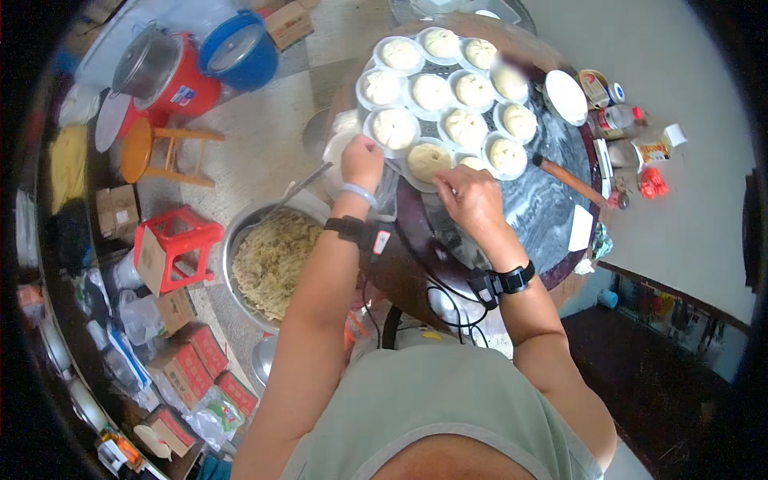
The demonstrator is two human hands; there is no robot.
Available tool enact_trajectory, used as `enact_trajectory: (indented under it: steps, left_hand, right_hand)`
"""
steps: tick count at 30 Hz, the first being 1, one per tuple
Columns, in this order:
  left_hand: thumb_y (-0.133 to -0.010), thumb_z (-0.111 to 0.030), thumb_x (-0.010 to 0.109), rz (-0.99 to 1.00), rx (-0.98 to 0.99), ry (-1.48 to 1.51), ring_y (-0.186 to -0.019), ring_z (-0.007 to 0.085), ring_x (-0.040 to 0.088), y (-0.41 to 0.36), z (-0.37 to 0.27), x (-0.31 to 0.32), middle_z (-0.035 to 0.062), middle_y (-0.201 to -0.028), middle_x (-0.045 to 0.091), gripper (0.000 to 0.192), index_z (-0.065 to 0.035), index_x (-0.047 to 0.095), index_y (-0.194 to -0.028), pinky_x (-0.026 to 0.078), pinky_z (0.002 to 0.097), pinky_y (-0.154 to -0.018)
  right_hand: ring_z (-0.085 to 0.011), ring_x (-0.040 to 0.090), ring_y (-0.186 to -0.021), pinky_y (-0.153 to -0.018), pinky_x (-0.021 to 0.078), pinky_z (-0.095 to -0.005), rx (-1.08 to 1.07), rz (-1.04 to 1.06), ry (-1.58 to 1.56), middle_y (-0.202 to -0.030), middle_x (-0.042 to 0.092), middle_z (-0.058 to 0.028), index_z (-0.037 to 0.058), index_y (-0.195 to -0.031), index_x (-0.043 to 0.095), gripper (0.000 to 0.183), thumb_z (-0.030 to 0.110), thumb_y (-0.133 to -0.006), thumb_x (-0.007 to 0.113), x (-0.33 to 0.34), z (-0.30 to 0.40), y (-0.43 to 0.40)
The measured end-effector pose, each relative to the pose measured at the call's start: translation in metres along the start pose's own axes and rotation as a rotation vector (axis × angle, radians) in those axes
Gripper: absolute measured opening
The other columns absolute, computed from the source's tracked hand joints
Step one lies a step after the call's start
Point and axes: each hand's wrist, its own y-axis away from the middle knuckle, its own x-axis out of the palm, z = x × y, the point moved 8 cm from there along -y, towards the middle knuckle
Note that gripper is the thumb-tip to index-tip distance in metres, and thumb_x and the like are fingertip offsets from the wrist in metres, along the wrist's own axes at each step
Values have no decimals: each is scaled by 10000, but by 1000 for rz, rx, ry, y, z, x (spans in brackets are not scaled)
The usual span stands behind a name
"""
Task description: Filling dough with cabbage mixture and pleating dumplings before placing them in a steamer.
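Note:
Several pleated dough buns (466, 128) sit in white round paper liners on a dark perforated tray, which rests on a round marble-topped table (540, 198). My left hand (362, 161) has its fingers curled at the tray's lower left, over a pale plate or lid (333, 175); whether it holds anything is hidden. My right hand (471, 195) has thumb and fingertips close together beside the nearest bun (429, 162), partly covering another bun (477, 163). What lies between its fingertips cannot be made out. A steel basin (230, 270) of chopped filling (273, 258) stands below left, a utensil handle leaning at its rim.
A wooden rolling pin (573, 183), a white bowl (565, 97) and a white scraper-like card (581, 228) lie on the table's right. Bottles (618, 117) stand beyond. Left are a red plastic stool (180, 249), a wooden stool (138, 150) and buckets (240, 51). Black cables hang below the wrists.

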Motion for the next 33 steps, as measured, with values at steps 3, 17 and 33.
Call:
enact_trajectory:
  steps: [3, 17, 33]
  left_hand:
    - [-724, -110, 621, 8, -23, -8, -765, 345, 625, 1, 2, -5, 178, -797, 650, 101, -29, 621, -783, 490, 412, -711]
    - [-774, -14, 590, 182, -335, -35, -715, 175, 604, 144, 35, -194, 90, -809, 643, 183, 2, 642, -949, 481, 310, -674]
    - [-910, -210, 595, 231, -327, 362, -740, 102, 576, 143, -60, -114, 22, -879, 628, 320, 11, 590, -1141, 459, 230, -628]
  right_hand:
    - [-298, 605, -649, -604, 463, -398, -6, -13, -35, -709, 621, -93, 86, -773, 657, 78, 164, -771, 662, -6, -1, 3]
    - [-321, 632, -707, -639, 508, -430, 100, 125, -45, -766, 646, -113, 91, -833, 665, 93, 163, -811, 611, -5, -77, 67]
    - [-361, 641, -749, -667, 515, -445, 414, 0, -30, -817, 666, -159, 83, -837, 685, 149, 215, -826, 618, -24, -180, 75]
